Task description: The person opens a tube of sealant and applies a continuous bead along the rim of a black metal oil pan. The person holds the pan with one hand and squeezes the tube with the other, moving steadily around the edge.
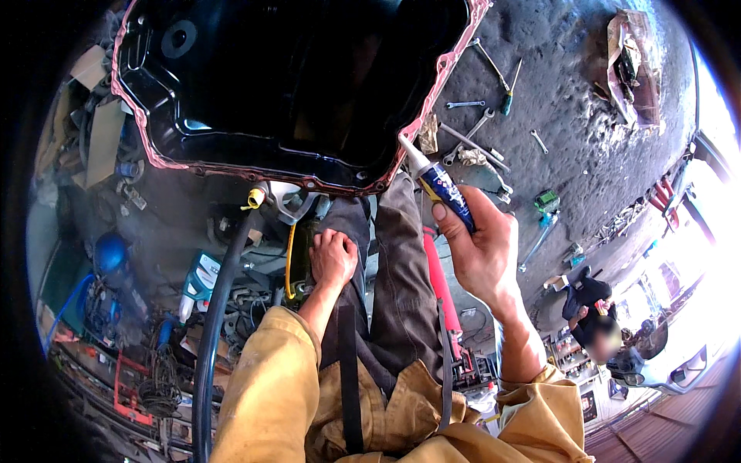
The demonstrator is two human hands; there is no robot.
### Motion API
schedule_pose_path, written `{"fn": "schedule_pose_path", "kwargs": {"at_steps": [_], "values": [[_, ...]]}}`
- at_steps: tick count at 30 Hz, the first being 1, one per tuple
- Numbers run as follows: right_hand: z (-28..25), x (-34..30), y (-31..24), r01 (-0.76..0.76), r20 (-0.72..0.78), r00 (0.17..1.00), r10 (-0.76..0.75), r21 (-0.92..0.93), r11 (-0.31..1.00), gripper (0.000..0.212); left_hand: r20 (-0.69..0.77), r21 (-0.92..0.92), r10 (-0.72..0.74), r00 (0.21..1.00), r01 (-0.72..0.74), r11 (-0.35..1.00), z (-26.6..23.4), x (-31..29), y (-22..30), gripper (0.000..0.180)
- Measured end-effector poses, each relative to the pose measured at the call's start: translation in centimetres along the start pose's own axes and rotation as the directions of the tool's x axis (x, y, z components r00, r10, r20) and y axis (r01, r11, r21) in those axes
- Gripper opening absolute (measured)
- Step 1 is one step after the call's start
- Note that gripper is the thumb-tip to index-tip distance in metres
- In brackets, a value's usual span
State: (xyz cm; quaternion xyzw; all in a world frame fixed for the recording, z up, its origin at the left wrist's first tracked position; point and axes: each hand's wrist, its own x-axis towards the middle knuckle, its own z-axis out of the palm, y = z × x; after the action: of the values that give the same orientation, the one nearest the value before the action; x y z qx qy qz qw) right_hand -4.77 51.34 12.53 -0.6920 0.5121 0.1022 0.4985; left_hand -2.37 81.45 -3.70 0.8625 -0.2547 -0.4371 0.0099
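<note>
A large black oil pan (231, 116) fills the top of the view with its hollow side up. Pink sealant (143, 127) lies along its left and right rims and part of the near rim; the rest of the near edge looks darker, with bolt holes. My right hand (482, 239) is closed around a blue sealant tube (445, 194). The tube's white nozzle points up and left, its tip at the pan's near right corner. My left hand (333, 258) rests on my left thigh, fingers loosely bent and slightly apart, with nothing visible in it.
Several wrenches (467, 104) and a green-handled screwdriver (507, 100) lie on the dark ground at right. A black hose or bar (212, 339) rises at left beside a teal-and-white bottle (201, 282). Another person (590, 309) is farther off at right.
</note>
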Motion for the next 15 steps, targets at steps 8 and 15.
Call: {"fn": "schedule_pose_path", "kwargs": {"at_steps": [8,15], "values": [[-0.15,0.12,-0.47,-0.009,0.029,1.0,0.011,-0.061,0.998,0.023,0.002,-0.003,-0.003,1.0,0.003,1.0,0.33,0.04,-0.09,0.015],[-0.19,-0.11,-0.4,-0.008,0.004,1.0,0.009,-0.085,0.996,0.018,-0.007,0.008,-0.009,1.0,0.009,1.0,0.15,-0.03,0.08,0.015]]}}
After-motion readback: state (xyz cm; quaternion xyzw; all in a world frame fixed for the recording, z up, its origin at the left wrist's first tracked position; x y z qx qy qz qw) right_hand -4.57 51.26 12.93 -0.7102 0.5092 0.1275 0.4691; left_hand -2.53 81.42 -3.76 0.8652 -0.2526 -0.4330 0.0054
